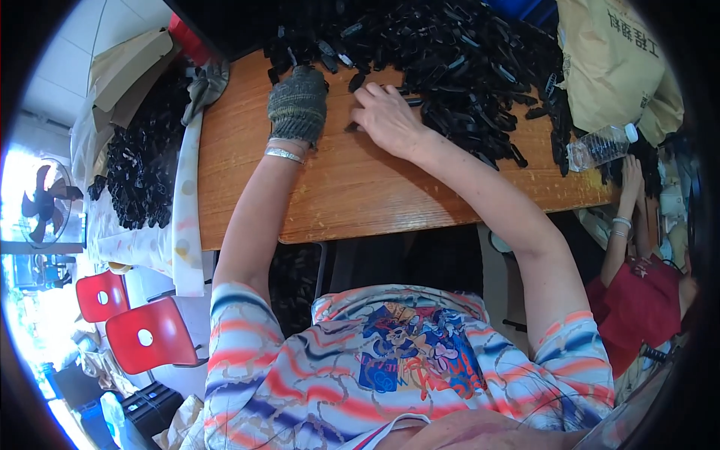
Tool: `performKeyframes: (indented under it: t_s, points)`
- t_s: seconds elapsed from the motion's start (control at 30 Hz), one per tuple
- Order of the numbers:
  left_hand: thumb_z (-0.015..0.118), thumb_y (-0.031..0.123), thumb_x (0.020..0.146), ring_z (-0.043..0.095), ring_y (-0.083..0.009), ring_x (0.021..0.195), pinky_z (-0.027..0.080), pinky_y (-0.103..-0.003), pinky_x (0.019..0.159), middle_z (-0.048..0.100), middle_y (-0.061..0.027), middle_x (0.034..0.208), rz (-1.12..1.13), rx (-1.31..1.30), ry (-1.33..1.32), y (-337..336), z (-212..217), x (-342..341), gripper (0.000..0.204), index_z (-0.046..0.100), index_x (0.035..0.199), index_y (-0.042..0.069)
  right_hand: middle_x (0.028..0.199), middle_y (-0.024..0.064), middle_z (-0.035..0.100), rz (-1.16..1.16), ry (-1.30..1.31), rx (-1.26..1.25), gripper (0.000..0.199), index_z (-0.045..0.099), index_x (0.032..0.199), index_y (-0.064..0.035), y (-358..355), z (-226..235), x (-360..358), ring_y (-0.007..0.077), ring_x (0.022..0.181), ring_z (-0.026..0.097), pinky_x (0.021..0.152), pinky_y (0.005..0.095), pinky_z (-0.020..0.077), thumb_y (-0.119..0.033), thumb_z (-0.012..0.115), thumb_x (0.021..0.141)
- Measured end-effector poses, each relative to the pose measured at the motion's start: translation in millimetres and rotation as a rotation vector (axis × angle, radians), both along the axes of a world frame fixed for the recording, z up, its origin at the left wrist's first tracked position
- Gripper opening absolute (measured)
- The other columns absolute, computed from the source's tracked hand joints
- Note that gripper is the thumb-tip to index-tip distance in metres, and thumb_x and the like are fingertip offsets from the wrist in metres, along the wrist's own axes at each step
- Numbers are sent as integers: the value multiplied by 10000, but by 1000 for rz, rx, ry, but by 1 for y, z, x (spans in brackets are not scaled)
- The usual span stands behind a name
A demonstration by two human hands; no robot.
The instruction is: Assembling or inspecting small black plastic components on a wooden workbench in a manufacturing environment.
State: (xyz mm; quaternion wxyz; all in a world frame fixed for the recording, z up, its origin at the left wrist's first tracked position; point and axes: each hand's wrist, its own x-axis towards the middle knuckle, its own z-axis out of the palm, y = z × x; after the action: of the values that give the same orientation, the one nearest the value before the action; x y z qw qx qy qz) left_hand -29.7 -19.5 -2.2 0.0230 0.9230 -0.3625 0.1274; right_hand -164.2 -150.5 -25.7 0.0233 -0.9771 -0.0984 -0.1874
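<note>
Wooden table (352, 195) carries a far-edge heap of black plastic parts (465, 60), where the gloved left hand (298, 103) pinches one part and the bare right hand (388, 118) rests flat, fingers spread, holding nothing.

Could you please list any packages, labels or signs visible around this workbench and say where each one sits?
Tan paper sack with dark printed characters: far right end of the wooden table, bulging, leaning.
Clear plastic water bottle with white cap: lying below the sack; label unclear.
Beige cardboard box: upper left, flaps open.
</note>
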Motion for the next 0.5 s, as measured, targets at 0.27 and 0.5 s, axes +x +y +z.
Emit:
performKeyframes:
  t_s: [0.27, 0.5]
  points:
    - [670, 171, 882, 701, -288, 878, 565, -403, 707, 664, -153, 1078, -177, -315, -6, 19, -9, -26, 219, 684, 1057, 39, 933, 92, 641, 39, 10, 334, 132, 652, 963, -29, 6, 8, -36, 268, 876, 611, 825, 413, 454, -118, 663, 867]
    - [649, 207, 968, 618, -96, 753, 521, -248, 681, 677, -17, 925, -105, -1266, 1280, 43, 2, -92, 247, 666, 1140, 30, 858, 104, 665, -110, 128, 1287, 277, 591, 1133, 24, 23, 35, -60, 134, 673, 651, 606, 286, 535, -109, 702, 916]
